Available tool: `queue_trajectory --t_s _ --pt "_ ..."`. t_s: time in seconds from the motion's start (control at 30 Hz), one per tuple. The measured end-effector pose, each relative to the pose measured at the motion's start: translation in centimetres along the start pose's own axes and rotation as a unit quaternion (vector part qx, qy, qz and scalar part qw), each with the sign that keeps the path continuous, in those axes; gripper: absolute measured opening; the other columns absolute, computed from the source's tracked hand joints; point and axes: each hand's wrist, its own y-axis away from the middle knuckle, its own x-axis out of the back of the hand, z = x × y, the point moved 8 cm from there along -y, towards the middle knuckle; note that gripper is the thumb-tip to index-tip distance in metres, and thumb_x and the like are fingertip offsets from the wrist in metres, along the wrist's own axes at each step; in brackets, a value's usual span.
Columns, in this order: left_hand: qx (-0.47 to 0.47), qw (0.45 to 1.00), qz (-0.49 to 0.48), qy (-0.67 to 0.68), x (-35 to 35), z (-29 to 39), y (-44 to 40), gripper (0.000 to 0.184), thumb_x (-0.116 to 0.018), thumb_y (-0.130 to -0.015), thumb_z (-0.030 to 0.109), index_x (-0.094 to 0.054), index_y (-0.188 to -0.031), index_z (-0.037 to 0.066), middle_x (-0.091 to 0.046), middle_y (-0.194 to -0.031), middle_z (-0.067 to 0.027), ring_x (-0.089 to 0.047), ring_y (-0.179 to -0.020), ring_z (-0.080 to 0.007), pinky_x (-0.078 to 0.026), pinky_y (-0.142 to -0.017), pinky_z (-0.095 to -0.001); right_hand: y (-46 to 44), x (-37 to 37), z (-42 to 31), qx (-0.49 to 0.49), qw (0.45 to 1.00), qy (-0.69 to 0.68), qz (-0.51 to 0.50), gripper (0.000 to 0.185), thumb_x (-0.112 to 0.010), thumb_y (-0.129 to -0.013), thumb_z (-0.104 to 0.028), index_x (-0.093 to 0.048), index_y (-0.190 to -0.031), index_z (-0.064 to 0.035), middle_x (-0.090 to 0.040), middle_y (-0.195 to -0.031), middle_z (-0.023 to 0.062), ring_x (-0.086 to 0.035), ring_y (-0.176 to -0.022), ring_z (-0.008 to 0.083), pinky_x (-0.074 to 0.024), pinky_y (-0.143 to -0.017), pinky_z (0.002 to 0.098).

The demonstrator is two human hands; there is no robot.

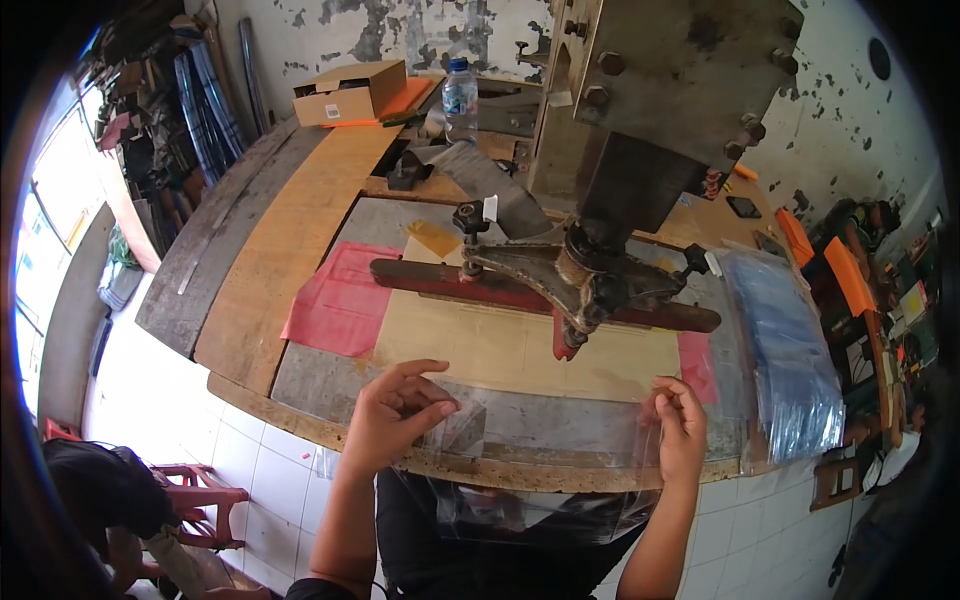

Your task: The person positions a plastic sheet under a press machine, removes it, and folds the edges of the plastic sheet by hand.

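A clear plastic sheet (540, 505) spans the space between my hands and hangs over the front edge of the table. My left hand (395, 412) has its thumb against the curled fingers at the sheet's left side, with the index finger stretched out. At the right side, my right hand (680, 425) pinches the sheet's edge between thumb and fingers. Just beyond the hands lies a cream-coloured board (500, 345) on the grey metal plate (320, 385). Pink sheets (340, 300) stick out at its left and right. Above it sits the press's long red bar (430, 277).
The press head (690, 60) towers over the table. A stack of clear plastic sheets (785, 350) lies at the right. At the back stand a cardboard box (350, 92) and a water bottle (460, 105). Another person (110, 500) is at lower left, near a red stool (205, 495).
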Motion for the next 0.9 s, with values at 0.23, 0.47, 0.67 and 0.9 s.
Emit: queue_trajectory --t_s 0.23,0.47,0.67,0.9 --pt "0.033 0.998 0.003 -0.060 -0.4 -0.6 0.2 0.045 -0.080 -0.091 0.004 -0.063 -0.132 -0.001 -0.069 -0.088 0.0018 -0.063 -0.076 -0.0047 -0.049 -0.068 -0.0214 0.2 0.1 0.5 -0.020 0.999 0.023 -0.032 0.019 -0.062 -0.102 -0.009 -0.069 -0.117 0.0000 -0.069 -0.098 0.0050 -0.065 -0.086 0.0112 -0.0540 -0.075 0.0277" --pt "0.017 0.996 0.057 0.066 0.4 -1.4 -0.2 0.014 -0.070 -0.098 0.005 -0.062 -0.109 0.000 -0.067 -0.091 -0.0019 -0.063 -0.082 -0.0072 -0.049 -0.072 -0.0225 0.9 -1.2 -0.2 0.014 0.987 -0.086 -0.138 0.025 -0.075 -0.089 0.006 -0.068 -0.113 0.0025 -0.067 -0.099 0.0058 -0.064 -0.091 0.0111 -0.0539 -0.077 0.0257" --pt "0.008 0.995 0.023 0.094 0.8 -2.1 -0.1 0.026 -0.062 -0.104 0.003 -0.048 -0.125 0.003 -0.072 -0.098 -0.0080 -0.065 -0.079 -0.0076 -0.050 -0.071 -0.0222 1.1 -1.4 0.1 0.019 0.984 -0.052 -0.172 0.027 -0.077 -0.089 0.005 -0.069 -0.115 0.0023 -0.071 -0.100 0.0075 -0.068 -0.093 0.0135 -0.0560 -0.080 0.0265" --pt "0.030 0.995 -0.023 0.096 0.1 -1.0 0.2 0.049 -0.062 -0.103 0.001 -0.040 -0.147 0.002 -0.076 -0.097 -0.0106 -0.067 -0.080 -0.0069 -0.050 -0.072 -0.0206 1.1 -1.0 -1.0 -0.026 0.983 0.015 -0.183 0.022 -0.075 -0.093 0.002 -0.071 -0.114 0.0030 -0.074 -0.100 0.0101 -0.071 -0.092 0.0151 -0.0600 -0.081 0.0290"
